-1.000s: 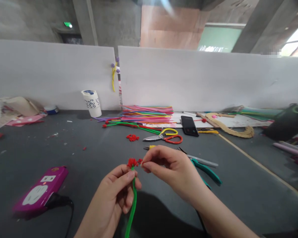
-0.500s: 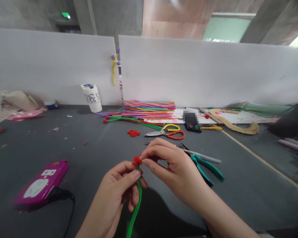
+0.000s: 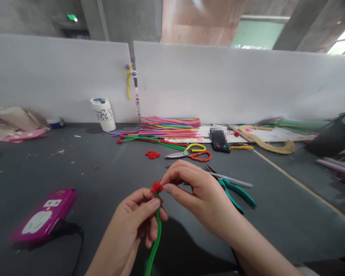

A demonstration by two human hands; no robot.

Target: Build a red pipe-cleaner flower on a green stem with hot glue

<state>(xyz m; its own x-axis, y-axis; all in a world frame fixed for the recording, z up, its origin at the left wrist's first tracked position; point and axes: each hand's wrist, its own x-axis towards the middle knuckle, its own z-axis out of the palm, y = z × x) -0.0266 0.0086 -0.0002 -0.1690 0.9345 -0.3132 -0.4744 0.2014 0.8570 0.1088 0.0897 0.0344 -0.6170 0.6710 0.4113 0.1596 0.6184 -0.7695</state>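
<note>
A pipe-cleaner flower stands upright between my hands, with a curly red head (image 3: pixel 156 187) on a fuzzy green stem (image 3: pixel 154 251). My left hand (image 3: pixel 140 214) pinches the stem just under the head, and the stem hangs down past the fingers. At the right side of the head, my right hand (image 3: pixel 189 188) holds a bit of the red between thumb and forefinger. Beyond the hands lies a small pile of red curled pieces (image 3: pixel 152 154). Close by are scissors (image 3: pixel 189 152) with yellow and red handles. Green-handled pliers (image 3: pixel 232 193) lie partly behind my right hand.
Colored pipe cleaners (image 3: pixel 169 126) are heaped at the back. A white cup (image 3: pixel 103 115) stands by the white partition (image 3: pixel 232 84). A purple device (image 3: pixel 47 214) with a black cable lies front left, and a dark phone-like object (image 3: pixel 220 142) back right.
The whole view has shifted slightly to the left. Both hands keep nearly the same grip on the flower, with only small finger movement at the red head.
</note>
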